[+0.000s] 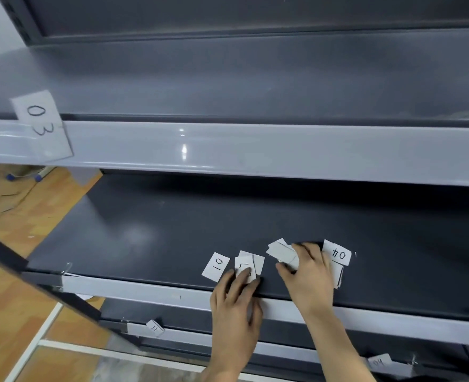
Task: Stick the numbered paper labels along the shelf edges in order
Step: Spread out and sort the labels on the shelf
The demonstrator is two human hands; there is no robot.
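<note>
1. Several loose paper labels lie on the dark middle shelf (172,230), just behind its pale front edge (145,289); the whole account here is placed against that edge.
2. Biggest risk, as I judge it: the order gets muddled. The slips overlap and lie turned at odd angles, so a "01" label (216,266) just behind the edge can be misread, and the "04" label (338,252) further back reads upside down from this side.
3. A second risk is a slip being brushed forward over the edge and dropping to the lower shelves, where other labels, including one near the bottom right (378,362), already sit. Either wrist dragging across the pile could do it.
4. A third risk is a crooked fix: the "03" label (41,125) on the shelf lip well above the edge hangs tilted, folded over the lip, which suggests paper does not seat squarely without care.
5. Left hand (236,301): it reaches over the edge from below, palm down, fingers pressed onto a small stack of slips (248,267) just behind the edge. Whether it pinches one or only pins them flat, I cannot tell.
6. Right hand (309,274): it crosses the edge further right, wrist over the lip, fingers curled around a loose bunch of blank-side slips (281,252) behind the edge; the thumb side seems to nip them, though the contact is partly hidden.
7. Another slip (338,275) lies partly under the right hand, beside the "04" label.
</note>
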